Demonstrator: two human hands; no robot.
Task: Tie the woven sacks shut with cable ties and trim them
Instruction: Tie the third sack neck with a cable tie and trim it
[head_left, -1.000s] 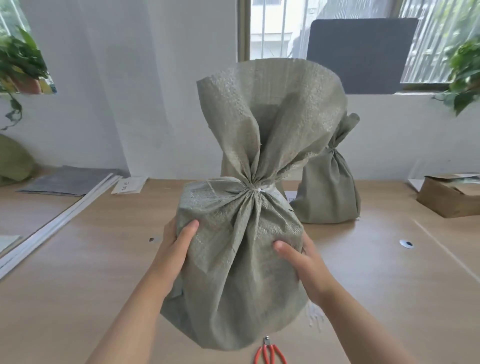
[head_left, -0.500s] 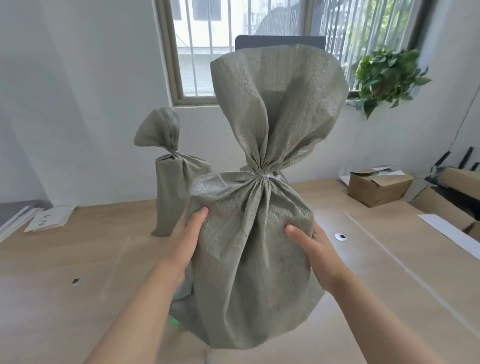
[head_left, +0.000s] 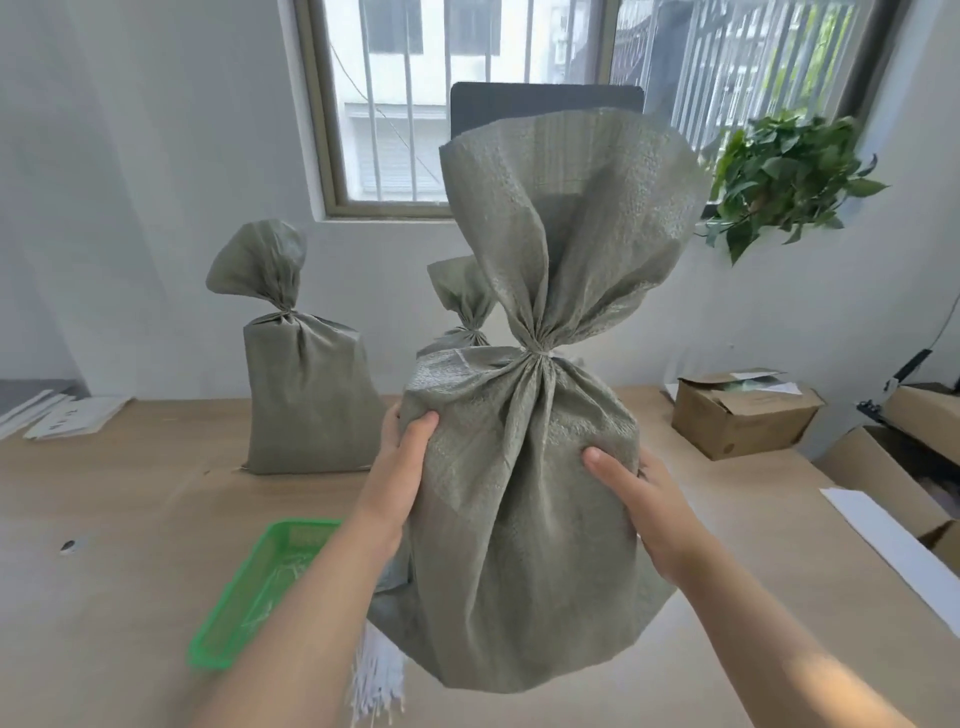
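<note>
A grey-green woven sack (head_left: 524, 519) hangs in the air in front of me, its neck cinched by a pale cable tie (head_left: 540, 354). My left hand (head_left: 402, 467) grips its left side and my right hand (head_left: 636, 499) grips its right side, thumbs on the front, fingers hidden behind. Two more tied sacks stand on the table behind: one at the left (head_left: 306, 395), one (head_left: 460, 306) mostly hidden by the held sack. A bundle of white cable ties (head_left: 376, 680) lies below the held sack.
A green plastic basket (head_left: 234, 613) sits on the wooden table (head_left: 104, 519) at lower left. Cardboard boxes (head_left: 737, 415) stand at the right, with white strips beside them. Papers (head_left: 72, 418) lie at far left. A plant (head_left: 784, 176) hangs by the window.
The view has swung right with the held sack. The green basket, the white ties and a second standing sack have come into sight; both hands keep their hold.
</note>
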